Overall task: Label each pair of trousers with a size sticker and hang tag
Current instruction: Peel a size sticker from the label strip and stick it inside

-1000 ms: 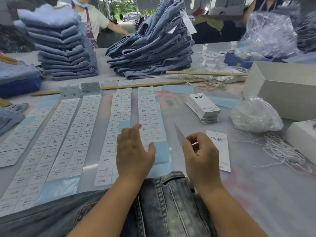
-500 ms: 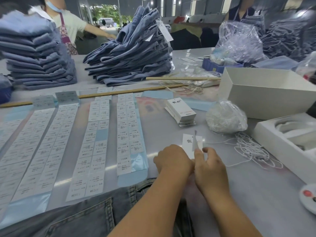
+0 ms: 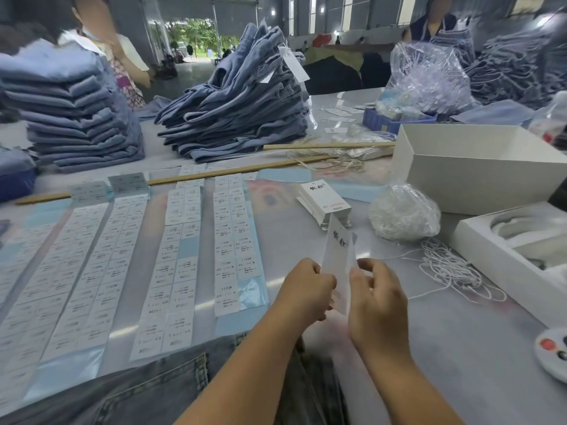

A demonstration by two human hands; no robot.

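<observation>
A white hang tag (image 3: 339, 256) with black characters stands upright between my two hands, lifted off the table. My left hand (image 3: 305, 286) pinches its left edge and my right hand (image 3: 376, 297) pinches its right edge. Grey denim trousers (image 3: 147, 394) lie along the table's near edge under my forearms. Several long strips of size stickers (image 3: 181, 265) on blue backing run across the table to the left. A small stack of white hang tags (image 3: 325, 199) sits beyond my hands. White strings (image 3: 451, 271) lie tangled on the right.
Two piles of folded blue trousers (image 3: 239, 111) (image 3: 76, 111) stand at the back. A clear bag of strings (image 3: 403, 211) and open white boxes (image 3: 478, 167) (image 3: 515, 243) crowd the right. Wooden sticks (image 3: 239, 171) cross the table. People stand at the far side.
My left hand left the sticker strips and joined the right hand at the tag. The tag came up off the table and now stands upright between both hands. The camera turned right.
</observation>
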